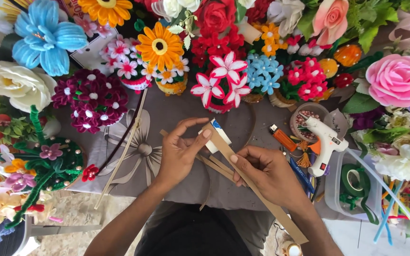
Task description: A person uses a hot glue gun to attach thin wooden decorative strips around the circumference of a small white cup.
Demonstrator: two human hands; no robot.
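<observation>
Tan paper strip [243,173] pinched between left hand [179,154] and right hand [266,173]

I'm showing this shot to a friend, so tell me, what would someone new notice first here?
First, the two hands at centre: the left hand pinches the top of a long tan strip while the right hand grips it lower down. Around them runs a bright bank of handmade flowers, with a big blue flower top left and a pink rose at right. A white glue gun lies right of the hands.
</observation>
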